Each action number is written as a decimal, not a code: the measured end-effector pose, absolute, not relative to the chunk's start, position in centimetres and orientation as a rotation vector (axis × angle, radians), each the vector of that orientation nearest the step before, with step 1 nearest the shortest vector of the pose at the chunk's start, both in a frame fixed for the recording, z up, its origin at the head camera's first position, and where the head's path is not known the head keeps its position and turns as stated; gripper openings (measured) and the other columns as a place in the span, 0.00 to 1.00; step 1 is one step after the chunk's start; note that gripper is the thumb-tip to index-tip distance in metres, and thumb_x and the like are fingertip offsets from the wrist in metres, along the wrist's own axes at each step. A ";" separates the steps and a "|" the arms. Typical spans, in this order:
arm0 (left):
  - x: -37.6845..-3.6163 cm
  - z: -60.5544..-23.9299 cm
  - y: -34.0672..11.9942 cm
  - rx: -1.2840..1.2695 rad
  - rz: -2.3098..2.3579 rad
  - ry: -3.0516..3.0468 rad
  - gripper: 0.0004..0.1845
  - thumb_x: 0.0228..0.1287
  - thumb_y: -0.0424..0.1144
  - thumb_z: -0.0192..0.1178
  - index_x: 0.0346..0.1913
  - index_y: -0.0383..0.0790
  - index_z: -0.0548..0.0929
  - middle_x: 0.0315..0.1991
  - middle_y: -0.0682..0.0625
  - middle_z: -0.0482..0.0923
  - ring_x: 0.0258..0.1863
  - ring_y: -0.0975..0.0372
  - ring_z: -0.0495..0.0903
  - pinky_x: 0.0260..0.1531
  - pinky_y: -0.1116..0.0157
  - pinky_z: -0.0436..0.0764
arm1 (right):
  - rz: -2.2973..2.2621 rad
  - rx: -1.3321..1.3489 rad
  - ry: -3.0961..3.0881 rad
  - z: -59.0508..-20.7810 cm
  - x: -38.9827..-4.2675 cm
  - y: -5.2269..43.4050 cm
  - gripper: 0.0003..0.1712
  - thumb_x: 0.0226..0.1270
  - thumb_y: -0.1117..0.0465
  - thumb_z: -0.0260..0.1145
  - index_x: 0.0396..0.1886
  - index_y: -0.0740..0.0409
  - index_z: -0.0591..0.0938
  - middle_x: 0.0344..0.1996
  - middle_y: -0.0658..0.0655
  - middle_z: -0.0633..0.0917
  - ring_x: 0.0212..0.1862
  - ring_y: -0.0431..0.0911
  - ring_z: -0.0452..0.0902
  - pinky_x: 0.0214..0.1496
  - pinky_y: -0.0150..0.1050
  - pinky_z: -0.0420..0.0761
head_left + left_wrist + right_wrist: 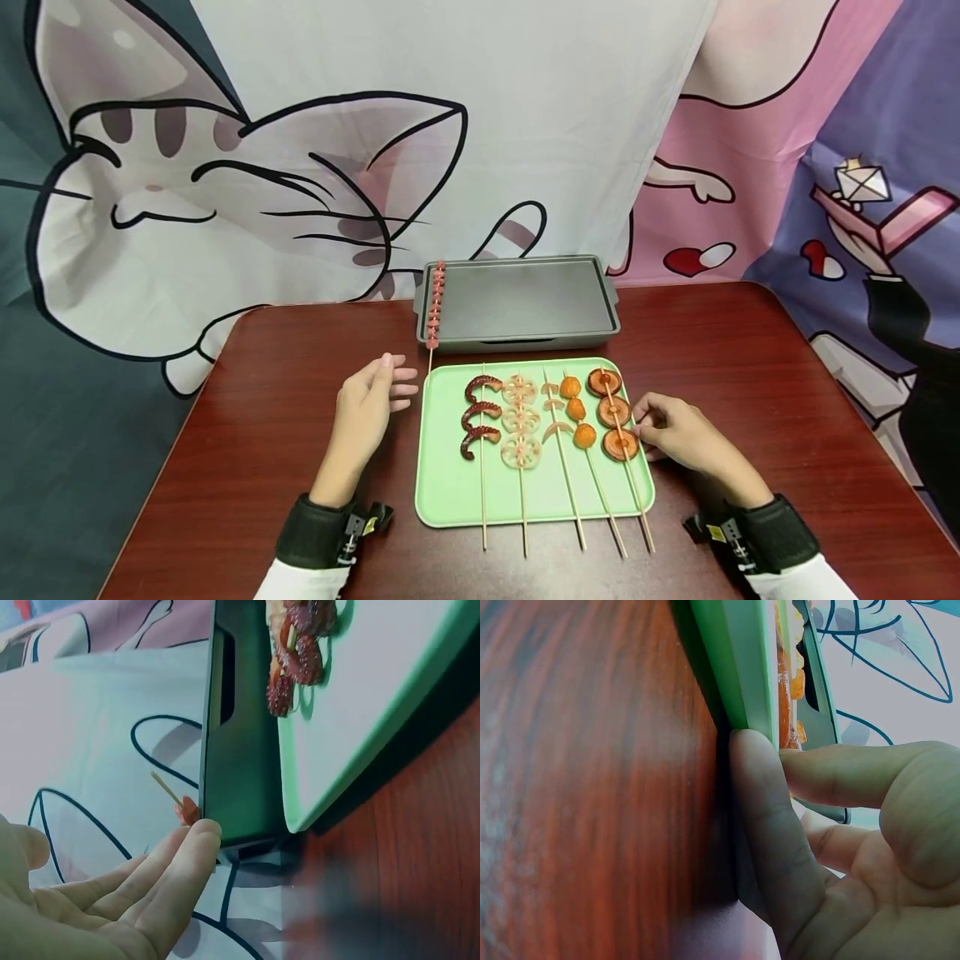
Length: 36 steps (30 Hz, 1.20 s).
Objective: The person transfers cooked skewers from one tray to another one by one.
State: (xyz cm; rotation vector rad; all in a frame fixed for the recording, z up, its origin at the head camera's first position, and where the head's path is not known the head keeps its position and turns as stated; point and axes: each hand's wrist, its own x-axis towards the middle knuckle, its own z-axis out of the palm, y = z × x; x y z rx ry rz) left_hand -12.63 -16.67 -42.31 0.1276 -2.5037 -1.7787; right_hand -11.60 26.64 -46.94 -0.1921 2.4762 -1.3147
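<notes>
A green tray [450, 492] holds several skewers side by side: dark red octopus curls [480, 412], lotus root slices [521, 421], pale crescents [555, 408], orange balls [576, 410] and brown mushroom rounds [613, 411]. My right hand [643, 433] is at the tray's right rim [739, 667]. Its thumb [761, 817] lies against the outside of the rim and its index finger [840, 776] reaches over towards the mushroom skewer. My left hand [397, 383] rests on the table left of the tray, fingers relaxed and holding nothing. The left wrist view shows those fingers [187, 847] loose beside the griddle.
A grey griddle pan [525, 300] stands behind the tray, with one pink skewer [435, 304] along its left side. The dark wooden table [285, 433] has bare surface on both sides. A cartoon-print cloth [300, 167] hangs at the back.
</notes>
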 end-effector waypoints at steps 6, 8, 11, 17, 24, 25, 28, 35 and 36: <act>-13.9 -43.0 -16.9 0.154 -2.056 -2.355 0.31 0.86 0.52 0.40 0.67 0.27 0.76 0.55 0.28 0.83 0.43 0.56 0.90 0.43 0.68 0.90 | -1.322 -0.197 2.470 -47.0 -11.5 26.6 0.05 0.71 0.68 0.66 0.42 0.65 0.79 0.29 0.56 0.83 0.29 0.44 0.84 0.28 0.36 0.89; -14.3 -43.2 -16.9 0.177 -2.176 -2.293 0.32 0.86 0.53 0.40 0.68 0.25 0.75 0.56 0.27 0.81 0.42 0.59 0.90 0.44 0.67 0.90 | -1.326 -0.195 2.469 -47.0 -11.5 26.6 0.05 0.71 0.68 0.66 0.42 0.65 0.78 0.29 0.56 0.83 0.29 0.44 0.84 0.28 0.36 0.89; -14.9 -43.6 -17.0 0.192 -2.340 -2.221 0.34 0.85 0.54 0.40 0.69 0.24 0.72 0.57 0.27 0.80 0.44 0.58 0.89 0.46 0.65 0.90 | -1.324 -0.185 2.472 -47.0 -11.5 26.7 0.05 0.71 0.68 0.66 0.42 0.65 0.79 0.30 0.56 0.83 0.29 0.44 0.84 0.28 0.36 0.89; -15.6 -44.2 -17.1 0.202 -2.574 -2.098 0.31 0.86 0.48 0.41 0.70 0.21 0.70 0.49 0.40 0.85 0.46 0.57 0.89 0.49 0.63 0.90 | -1.319 -0.188 2.470 -47.1 -11.5 26.6 0.05 0.71 0.69 0.66 0.42 0.65 0.79 0.30 0.56 0.83 0.29 0.44 0.84 0.28 0.36 0.89; -16.1 -44.5 -16.6 0.227 -2.683 -1.974 0.23 0.83 0.35 0.49 0.68 0.17 0.70 0.38 0.49 0.87 0.40 0.62 0.89 0.47 0.67 0.90 | -1.332 -0.200 2.461 -47.0 -11.6 26.6 0.05 0.71 0.69 0.66 0.42 0.65 0.78 0.30 0.56 0.84 0.29 0.44 0.83 0.28 0.36 0.89; -16.2 -44.5 -16.5 0.227 -2.675 -1.978 0.22 0.81 0.32 0.51 0.68 0.17 0.70 0.37 0.50 0.88 0.40 0.63 0.89 0.45 0.68 0.90 | -1.333 -0.200 2.460 -47.0 -11.6 26.6 0.05 0.71 0.69 0.66 0.42 0.65 0.78 0.30 0.56 0.84 0.29 0.44 0.83 0.28 0.36 0.89; -16.2 -44.5 -16.3 0.213 -2.650 -1.983 0.20 0.77 0.26 0.54 0.66 0.16 0.71 0.36 0.51 0.88 0.37 0.65 0.89 0.42 0.72 0.89 | -1.332 -0.203 2.460 -47.0 -11.6 26.6 0.05 0.71 0.69 0.66 0.42 0.65 0.78 0.30 0.56 0.83 0.29 0.44 0.83 0.28 0.36 0.89; -16.4 -44.8 -15.9 0.168 -2.617 -2.013 0.22 0.71 0.22 0.59 0.65 0.15 0.72 0.39 0.49 0.88 0.33 0.68 0.88 0.38 0.74 0.88 | -1.321 -0.213 2.468 -46.9 -11.6 26.6 0.05 0.71 0.69 0.65 0.42 0.67 0.78 0.29 0.56 0.83 0.29 0.44 0.83 0.28 0.36 0.89; -16.4 -44.8 -15.8 0.164 -2.616 -2.015 0.23 0.71 0.22 0.60 0.65 0.16 0.72 0.40 0.48 0.88 0.33 0.68 0.88 0.37 0.74 0.88 | -1.322 -0.212 2.468 -46.8 -11.6 26.6 0.05 0.71 0.69 0.65 0.42 0.67 0.78 0.29 0.57 0.83 0.29 0.44 0.83 0.28 0.36 0.89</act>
